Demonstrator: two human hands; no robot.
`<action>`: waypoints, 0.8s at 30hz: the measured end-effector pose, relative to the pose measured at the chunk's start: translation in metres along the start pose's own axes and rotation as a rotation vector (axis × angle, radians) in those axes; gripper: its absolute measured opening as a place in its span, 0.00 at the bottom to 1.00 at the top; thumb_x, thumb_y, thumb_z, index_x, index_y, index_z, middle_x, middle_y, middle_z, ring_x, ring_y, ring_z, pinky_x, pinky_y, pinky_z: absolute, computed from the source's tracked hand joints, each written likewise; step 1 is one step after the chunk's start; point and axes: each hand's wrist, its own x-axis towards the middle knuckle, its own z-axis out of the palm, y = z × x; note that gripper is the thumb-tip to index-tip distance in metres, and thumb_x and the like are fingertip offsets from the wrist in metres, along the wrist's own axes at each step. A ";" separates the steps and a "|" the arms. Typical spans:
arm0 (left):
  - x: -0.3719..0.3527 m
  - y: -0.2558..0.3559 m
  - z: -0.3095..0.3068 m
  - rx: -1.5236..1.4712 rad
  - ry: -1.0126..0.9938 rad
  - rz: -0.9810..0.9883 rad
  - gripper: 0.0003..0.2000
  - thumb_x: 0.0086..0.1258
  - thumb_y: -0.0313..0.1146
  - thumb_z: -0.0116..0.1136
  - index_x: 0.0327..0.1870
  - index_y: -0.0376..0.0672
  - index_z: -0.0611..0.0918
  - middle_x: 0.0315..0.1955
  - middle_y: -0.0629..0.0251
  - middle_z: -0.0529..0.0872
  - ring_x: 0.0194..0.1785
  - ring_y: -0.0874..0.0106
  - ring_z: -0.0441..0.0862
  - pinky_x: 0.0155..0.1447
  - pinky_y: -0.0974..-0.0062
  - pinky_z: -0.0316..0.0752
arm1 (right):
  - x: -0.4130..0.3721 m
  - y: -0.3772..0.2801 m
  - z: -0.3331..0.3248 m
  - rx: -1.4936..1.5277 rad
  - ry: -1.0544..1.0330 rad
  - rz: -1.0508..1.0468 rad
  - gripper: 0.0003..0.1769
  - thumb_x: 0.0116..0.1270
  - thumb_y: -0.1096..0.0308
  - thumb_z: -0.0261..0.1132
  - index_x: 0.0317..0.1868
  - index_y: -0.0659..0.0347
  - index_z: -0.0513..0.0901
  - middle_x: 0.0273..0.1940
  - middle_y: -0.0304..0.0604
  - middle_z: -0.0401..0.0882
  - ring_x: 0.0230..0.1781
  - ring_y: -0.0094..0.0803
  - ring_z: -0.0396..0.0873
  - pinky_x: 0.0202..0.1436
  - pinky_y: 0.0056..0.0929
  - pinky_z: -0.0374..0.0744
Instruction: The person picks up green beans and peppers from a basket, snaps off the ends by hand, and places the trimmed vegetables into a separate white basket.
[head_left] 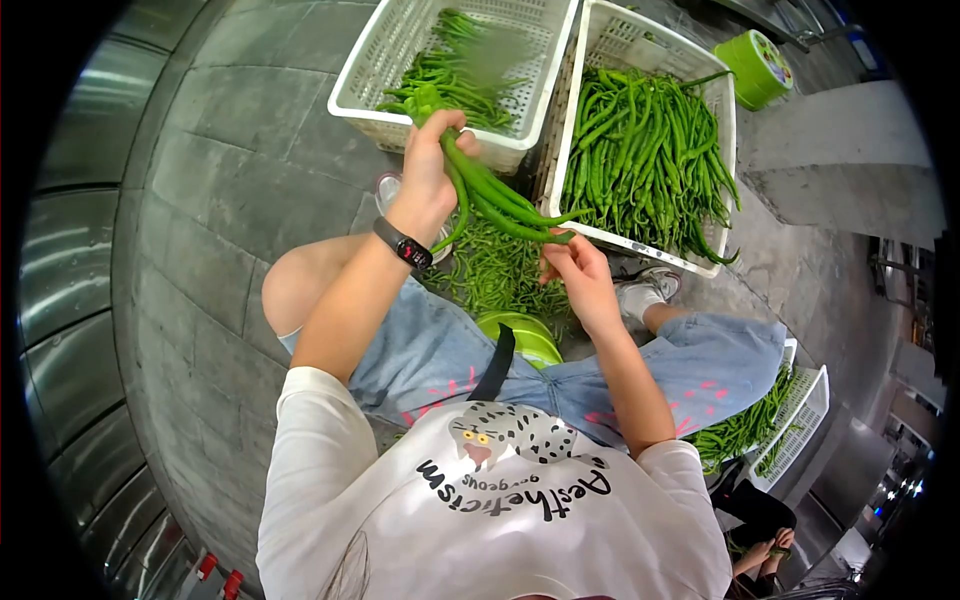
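Note:
My left hand (434, 160) is closed around a bunch of long green chili peppers (490, 200), held over the floor in front of the crates. The peppers point from that hand towards my right hand (582, 280). My right thumb and fingers are pinched together just below the near ends of the peppers, at or touching one of them. What lies between these fingertips is too small to make out. Below both hands, a pile of thin green stems (500, 270) covers the floor between my feet.
Ahead stands a white crate (350, 95) partly filled with peppers. Beside it, another white crate (655, 255) is heaped with them. A green bucket (752, 70) stands at back right. More peppers lie in a crate (800, 420) by my right knee. Another person's hands (780, 545) show at lower right.

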 end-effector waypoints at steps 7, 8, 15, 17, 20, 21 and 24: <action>-0.012 0.000 0.010 0.197 0.089 0.199 0.09 0.62 0.23 0.55 0.39 0.43 0.68 0.28 0.68 0.71 0.24 0.77 0.69 0.29 0.76 0.68 | -0.023 -0.036 0.006 -1.182 0.363 -0.960 0.14 0.47 0.76 0.69 0.37 0.59 0.80 0.35 0.41 0.74 0.36 0.38 0.71 0.37 0.31 0.71; -0.009 -0.004 0.006 0.204 0.073 0.205 0.09 0.63 0.23 0.55 0.39 0.43 0.68 0.29 0.67 0.72 0.24 0.77 0.70 0.29 0.77 0.68 | -0.021 -0.037 0.010 -1.222 0.349 -0.997 0.15 0.45 0.74 0.69 0.37 0.58 0.81 0.40 0.40 0.74 0.41 0.39 0.70 0.40 0.35 0.69; -0.013 -0.006 0.008 0.234 0.093 0.200 0.09 0.63 0.23 0.54 0.41 0.42 0.69 0.30 0.66 0.72 0.25 0.76 0.70 0.28 0.78 0.69 | 0.006 -0.037 0.007 -1.451 0.154 -1.091 0.12 0.44 0.72 0.68 0.33 0.59 0.79 0.38 0.38 0.73 0.41 0.36 0.70 0.40 0.36 0.66; -0.013 -0.006 0.007 0.244 0.075 0.189 0.09 0.63 0.24 0.54 0.41 0.42 0.69 0.30 0.66 0.72 0.25 0.76 0.70 0.28 0.78 0.69 | 0.010 -0.036 0.009 -1.452 0.092 -1.067 0.11 0.43 0.74 0.67 0.31 0.59 0.78 0.35 0.38 0.74 0.38 0.36 0.71 0.39 0.35 0.66; -0.011 -0.007 0.007 0.239 0.065 0.180 0.09 0.63 0.24 0.54 0.41 0.42 0.69 0.30 0.66 0.72 0.25 0.76 0.70 0.29 0.77 0.69 | 0.016 -0.032 0.007 -1.383 0.061 -1.039 0.11 0.41 0.75 0.67 0.28 0.59 0.76 0.31 0.39 0.74 0.34 0.37 0.71 0.37 0.35 0.66; -0.011 -0.007 0.006 0.233 0.065 0.180 0.08 0.63 0.24 0.54 0.40 0.42 0.69 0.29 0.67 0.72 0.25 0.76 0.70 0.29 0.77 0.70 | 0.018 -0.029 0.005 -1.349 0.059 -1.033 0.11 0.41 0.76 0.67 0.28 0.59 0.76 0.29 0.39 0.73 0.34 0.38 0.71 0.37 0.35 0.66; -0.011 -0.007 0.007 0.207 0.082 0.186 0.08 0.64 0.24 0.54 0.40 0.43 0.69 0.29 0.67 0.72 0.25 0.77 0.70 0.29 0.77 0.70 | 0.025 -0.017 0.002 -1.126 0.137 -0.979 0.11 0.40 0.76 0.67 0.27 0.62 0.75 0.26 0.41 0.73 0.31 0.37 0.72 0.35 0.34 0.68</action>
